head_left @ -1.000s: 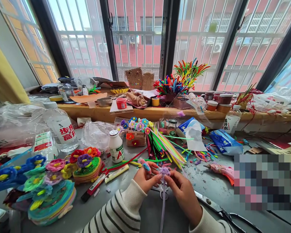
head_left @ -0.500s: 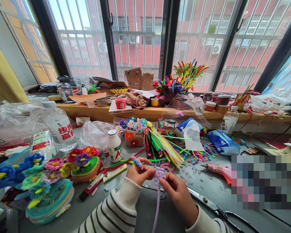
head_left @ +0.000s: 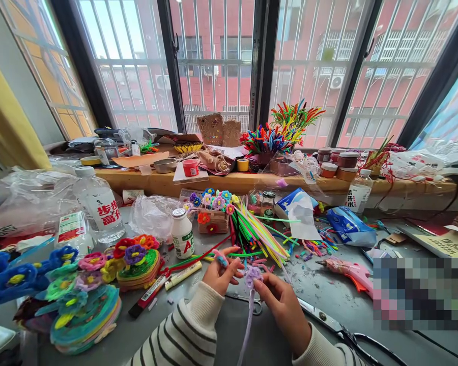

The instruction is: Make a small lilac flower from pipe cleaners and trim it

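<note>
A lilac pipe-cleaner flower (head_left: 253, 275) with a long lilac stem (head_left: 248, 320) hanging down is pinched between the thumb and fingers of my right hand (head_left: 280, 307). Just left of the flower, my left hand (head_left: 221, 274) has its fingers apart and holds nothing that I can see. A fuzzy pink and blue piece (head_left: 220, 258) sits at a finger of that hand, seemingly looped around it. Beneath the hands lie small scissors (head_left: 256, 307), partly hidden. Large scissors (head_left: 322, 316) lie open beside my right hand.
Behind my hands spreads a bundle of coloured pipe cleaners (head_left: 257, 229), beside a small basket of fuzzy flowers (head_left: 213, 223). A white bottle (head_left: 182, 234) stands left of it. Finished flower pieces (head_left: 86, 315) occupy the left. A pink glue gun (head_left: 347, 272) lies right. Part of the right side is blurred out.
My left fingers have drawn back from the lilac flower and spread apart. My right hand keeps its pinch on it. The view has tilted slightly upward.
</note>
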A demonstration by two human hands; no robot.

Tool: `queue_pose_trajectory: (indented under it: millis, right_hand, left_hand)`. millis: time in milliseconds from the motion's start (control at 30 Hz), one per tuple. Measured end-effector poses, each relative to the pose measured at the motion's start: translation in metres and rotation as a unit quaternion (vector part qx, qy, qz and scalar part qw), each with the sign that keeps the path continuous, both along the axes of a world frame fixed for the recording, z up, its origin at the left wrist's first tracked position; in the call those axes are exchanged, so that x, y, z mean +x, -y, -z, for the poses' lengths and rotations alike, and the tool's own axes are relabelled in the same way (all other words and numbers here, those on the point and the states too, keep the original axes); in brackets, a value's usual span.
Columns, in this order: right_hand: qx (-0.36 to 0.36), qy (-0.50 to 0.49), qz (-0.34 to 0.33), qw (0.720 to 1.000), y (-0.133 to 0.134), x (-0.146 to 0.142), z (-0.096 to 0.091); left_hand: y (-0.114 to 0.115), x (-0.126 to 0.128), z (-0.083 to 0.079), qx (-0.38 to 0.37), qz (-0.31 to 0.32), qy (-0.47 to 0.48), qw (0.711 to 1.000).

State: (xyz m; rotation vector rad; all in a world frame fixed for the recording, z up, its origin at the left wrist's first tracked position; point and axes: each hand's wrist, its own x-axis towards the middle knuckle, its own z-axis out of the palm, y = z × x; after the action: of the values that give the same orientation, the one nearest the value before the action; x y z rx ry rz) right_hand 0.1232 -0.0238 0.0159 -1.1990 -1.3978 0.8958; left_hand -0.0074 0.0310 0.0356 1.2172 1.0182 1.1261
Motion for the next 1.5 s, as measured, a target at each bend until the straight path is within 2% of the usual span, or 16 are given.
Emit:
queue_pose_trajectory:
  millis: [133, 200, 400, 600, 700, 833, 967, 1067, 1267, 1500]
  right_hand:
    - [0.020, 0.068, 0.011, 0.997, 0.000, 0.001, 0.002]
    - [0.024, 0.090, 0.009, 0.996, 0.000, 0.002, 0.001]
    - [0.051, 0.138, 0.058, 0.987, -0.001, 0.006, -0.005]
    - [0.079, 0.185, 0.064, 0.978, -0.002, 0.005, -0.008]
    - [0.090, 0.206, 0.065, 0.972, -0.003, 0.007, -0.009]
    - [0.096, 0.262, 0.058, 0.959, -0.007, 0.008, -0.009]
    - [0.130, 0.342, 0.088, 0.927, -0.010, 0.002, -0.006]
    - [0.152, 0.377, 0.118, 0.906, -0.011, -0.003, -0.005]
    - [0.105, 0.209, 0.075, 0.969, -0.012, -0.002, -0.008]
    - [0.074, 0.135, 0.058, 0.986, -0.015, -0.002, -0.008]
  left_hand:
    - [0.004, 0.004, 0.000, -0.023, 0.088, -0.047, 0.995]
    - [0.004, 0.005, 0.003, -0.035, 0.104, -0.054, 0.993]
    - [0.002, 0.005, 0.005, -0.106, 0.066, -0.030, 0.992]
    - [0.005, 0.006, 0.000, -0.120, 0.086, -0.018, 0.989]
    - [0.006, 0.007, 0.002, -0.099, 0.085, -0.025, 0.991]
    - [0.003, 0.007, 0.010, -0.044, 0.053, -0.065, 0.996]
    - [0.000, 0.007, 0.017, -0.008, 0.026, -0.121, 0.992]
    - [0.000, 0.009, 0.017, -0.003, 0.006, -0.107, 0.994]
    - [0.002, 0.011, 0.008, 0.006, -0.021, -0.042, 0.999]
    - [0.001, 0.009, 0.012, 0.072, -0.054, -0.127, 0.988]
